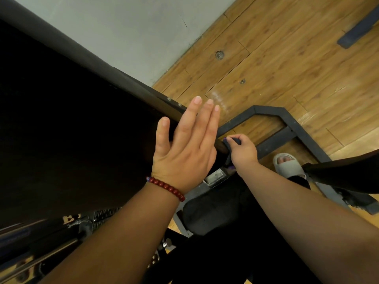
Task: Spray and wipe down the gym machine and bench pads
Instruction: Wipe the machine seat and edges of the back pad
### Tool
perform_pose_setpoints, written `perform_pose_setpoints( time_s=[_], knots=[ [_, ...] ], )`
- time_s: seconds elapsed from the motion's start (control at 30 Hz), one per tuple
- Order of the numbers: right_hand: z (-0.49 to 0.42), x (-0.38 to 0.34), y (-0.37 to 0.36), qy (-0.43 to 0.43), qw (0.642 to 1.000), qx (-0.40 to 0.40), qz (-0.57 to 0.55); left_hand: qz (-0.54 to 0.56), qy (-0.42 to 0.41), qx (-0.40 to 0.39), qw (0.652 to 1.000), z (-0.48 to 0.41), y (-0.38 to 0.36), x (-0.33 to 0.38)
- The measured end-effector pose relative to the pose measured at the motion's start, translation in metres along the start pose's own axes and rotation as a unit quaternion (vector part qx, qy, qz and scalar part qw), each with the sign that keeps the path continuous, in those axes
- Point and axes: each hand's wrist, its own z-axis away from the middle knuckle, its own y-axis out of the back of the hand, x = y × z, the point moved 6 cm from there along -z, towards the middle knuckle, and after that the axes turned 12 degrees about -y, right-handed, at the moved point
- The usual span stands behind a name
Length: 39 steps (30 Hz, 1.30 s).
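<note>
- A big black pad (71, 130) filled the left half of the view, its long edge running on a slant from the upper left down to a corner near the middle
- A wooden floor (287, 68) of brown boards lay beyond the pad, covering the upper right, with a pale scuff mark near the fingertips
- A grey wall (123, 33) met the floor along a slanted line at the top
- A dark metal frame (295, 128) sat on the floor just beyond the pad's corner, bent at an angle, with a crossbar running through it
- A second black pad (344, 171) reached in from the right edge, well apart from the first
- The left hand (184, 148) lay flat on the big pad beside its edge, the four fingers straight and close together, the thumb spread to one side, the fingertips reaching past the edge
- The right hand (244, 152) was at the pad's lower corner, fingers curled, pinching a cloth against it
- A grey sandal (289, 166) with a foot in it stood on the floor to the right of that hand
- The cloth (227, 144) was dark with a purple trim, bunched between the right hand and the pad's corner, touching both
- A bracelet (166, 188) of dark red beads circled the left wrist
</note>
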Motion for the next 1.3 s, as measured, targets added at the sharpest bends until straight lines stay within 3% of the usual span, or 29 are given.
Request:
perform_pose_setpoints(
  time_s=[0.17, 0.3, 0.4, 0.57, 0.77, 1.03, 1.3],
  knots=[
    [0.008, 0.021, 0.013, -0.012, 1.0, 0.008, -0.016, -0.006, -0.001, -0.005, 1.0, 0.001, -0.001, 0.003],
    [0.016, -0.006, 0.015, 0.077, 0.996, -0.014, -0.04, -0.003, 0.002, -0.004, 1.0, 0.002, -0.002, 0.005],
    [0.019, -0.015, 0.005, 0.129, 0.99, -0.052, 0.021, -0.001, 0.003, -0.002, 1.0, 0.002, -0.004, 0.006],
    [0.003, -0.011, 0.003, 0.074, 0.992, -0.035, 0.094, -0.01, -0.003, -0.002, 1.0, 0.003, -0.007, 0.008],
    [0.012, 0.0, 0.008, 0.094, 0.995, -0.027, -0.019, -0.011, -0.003, -0.01, 1.0, 0.004, -0.007, 0.01],
    [-0.009, 0.001, -0.001, 0.044, 0.998, -0.042, 0.011, -0.004, 0.001, 0.0, 1.0, 0.003, -0.011, 0.013],
    [-0.009, 0.017, 0.002, -0.027, 0.998, -0.033, -0.044, 0.008, -0.001, -0.015, 1.0, 0.005, -0.015, 0.018]
  ],
)
